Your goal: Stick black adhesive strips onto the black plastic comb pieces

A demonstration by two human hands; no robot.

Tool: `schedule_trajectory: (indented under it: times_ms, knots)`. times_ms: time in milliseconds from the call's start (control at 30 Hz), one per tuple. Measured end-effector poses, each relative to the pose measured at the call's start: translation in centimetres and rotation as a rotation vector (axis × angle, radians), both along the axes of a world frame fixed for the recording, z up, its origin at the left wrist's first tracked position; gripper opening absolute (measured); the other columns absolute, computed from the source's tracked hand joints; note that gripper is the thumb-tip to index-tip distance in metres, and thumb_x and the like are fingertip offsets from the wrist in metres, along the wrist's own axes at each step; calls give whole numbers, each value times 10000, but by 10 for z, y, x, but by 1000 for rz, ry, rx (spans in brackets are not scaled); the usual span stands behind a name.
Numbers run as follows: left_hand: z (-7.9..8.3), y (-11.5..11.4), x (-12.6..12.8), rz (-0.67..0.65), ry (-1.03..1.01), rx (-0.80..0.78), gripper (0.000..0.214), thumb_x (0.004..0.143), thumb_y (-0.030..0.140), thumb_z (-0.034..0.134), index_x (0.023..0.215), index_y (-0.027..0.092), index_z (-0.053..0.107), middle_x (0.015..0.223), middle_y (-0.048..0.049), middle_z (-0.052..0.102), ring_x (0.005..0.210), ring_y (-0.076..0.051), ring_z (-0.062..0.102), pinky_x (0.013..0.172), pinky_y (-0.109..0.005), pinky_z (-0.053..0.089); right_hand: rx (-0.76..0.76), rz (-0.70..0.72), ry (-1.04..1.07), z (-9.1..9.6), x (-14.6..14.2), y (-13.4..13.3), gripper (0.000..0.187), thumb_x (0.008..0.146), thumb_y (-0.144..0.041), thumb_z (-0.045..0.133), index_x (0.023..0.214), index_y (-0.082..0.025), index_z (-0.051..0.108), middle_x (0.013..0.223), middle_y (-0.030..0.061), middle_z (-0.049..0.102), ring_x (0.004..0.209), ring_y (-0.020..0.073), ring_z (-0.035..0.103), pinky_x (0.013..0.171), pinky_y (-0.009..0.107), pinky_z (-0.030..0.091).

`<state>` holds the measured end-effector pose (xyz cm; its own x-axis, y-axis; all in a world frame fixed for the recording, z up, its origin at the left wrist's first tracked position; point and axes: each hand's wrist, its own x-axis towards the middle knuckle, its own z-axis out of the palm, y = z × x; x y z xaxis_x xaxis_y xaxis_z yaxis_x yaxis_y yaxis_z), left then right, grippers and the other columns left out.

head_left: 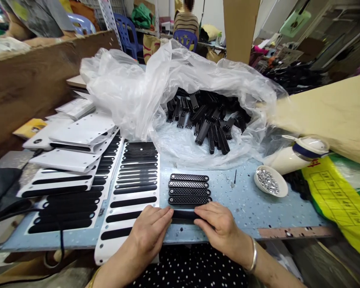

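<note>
At the far left we see a pile of folded white papers (pixel 78 132), and beside it a white sheet (pixel 108 251) that carries black strips, the nearest ones lying well separated from each other. Next comes our left hand (pixel 151 226), whose fingers are closed on the left end of a black piece (pixel 184 215). Only the middle of this piece is visible, smooth and dark, so we cannot tell if it is one part or a strip laid over another part. Just behind it, four black handles (pixel 189 189) with a patterned surface lie in a neat row, and farther back an open plastic bag (pixel 129 90) shows many loose black parts (pixel 202 130). Our right hand (pixel 222 224) is closed on the other end, with its thumb on the side near to us. The step in hand, we judge, is holding or pressing the piece level at both ends; the next move calls for even pressure from the two hands, without any twisting. The piece lies between our fingertips, touching both hands, close to the front edge of the table (pixel 246 218). Farther right there are a bowl (pixel 283 191) of small metal bits (pixel 267 180) and, behind it, a pale bottle (pixel 283 160) lying tilted.
</note>
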<state>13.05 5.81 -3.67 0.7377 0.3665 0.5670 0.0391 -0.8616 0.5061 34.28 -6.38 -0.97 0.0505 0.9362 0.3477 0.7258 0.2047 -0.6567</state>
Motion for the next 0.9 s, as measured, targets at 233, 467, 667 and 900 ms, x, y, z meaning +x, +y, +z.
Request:
schedule_trajectory:
  times_ms: [233,467,667,900]
  knots:
    - [-1,1,1,-32,-17,-13,487,862,-48,539,1312,137,547,1066,-136,715,872,-224,657,711,-376,537,36,-52,142,-4,-1,0,191,871,-168,651,1034,-193,745,873,73,761,742,203,687,665,353,581]
    - [4,2,4,-43,-39,12,490,857,-57,540,1310,128,540,1052,-154,712,835,-226,640,669,-367,518,66,-41,128,-4,-3,-2,214,890,-137,616,1065,-180,733,905,85,758,766,207,688,688,364,572]
    - [4,3,5,-61,-27,16,480,855,-67,542,1302,109,538,1067,-164,706,872,-229,646,694,-372,516,58,-28,88,-6,-3,-3,220,887,-109,605,1062,-154,730,921,98,751,774,212,677,685,365,564]
    - [1,3,3,-66,-25,21,463,855,-65,551,1287,102,556,1075,-159,708,894,-229,658,719,-368,515,60,-12,138,-8,2,-3,186,887,-137,642,1049,-156,731,924,82,760,770,195,682,696,343,564]
